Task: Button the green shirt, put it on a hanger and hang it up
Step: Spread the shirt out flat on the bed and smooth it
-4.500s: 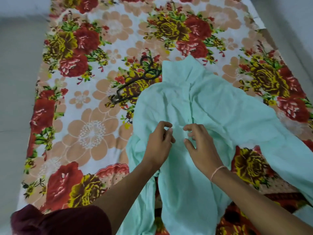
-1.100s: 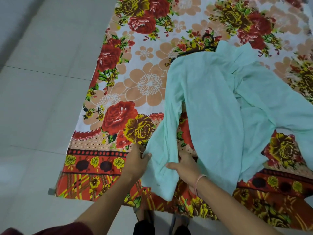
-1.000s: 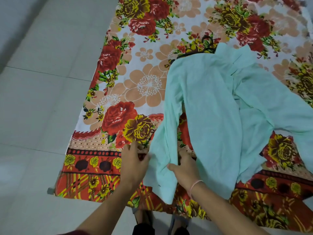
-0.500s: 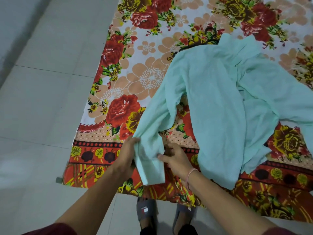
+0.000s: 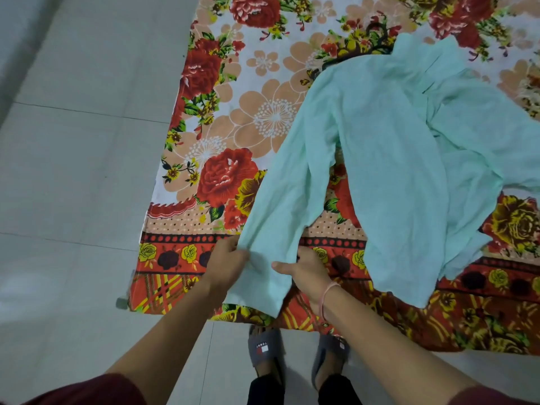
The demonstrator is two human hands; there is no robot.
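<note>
The pale green shirt (image 5: pixel 391 147) lies spread on a flowered bed sheet, collar pointing away from me. Its left sleeve stretches toward me over the sheet's near edge. My left hand (image 5: pixel 226 263) grips the sleeve's left edge near the cuff. My right hand (image 5: pixel 304 267) holds the sleeve's right edge, thumb on top of the cloth. A black hanger (image 5: pixel 371 42) lies on the sheet behind the collar, mostly hidden under the shirt.
The bed with the flowered sheet (image 5: pixel 233 118) fills the upper right; its near edge hangs in front of me. Grey floor tiles (image 5: pixel 73 171) lie to the left. My feet in grey slippers (image 5: pixel 266 349) stand at the bed's edge.
Earlier both hands worked at the shirt's front. Since then they took the left sleeve near the cuff and pulled it straight toward me and to the left.
</note>
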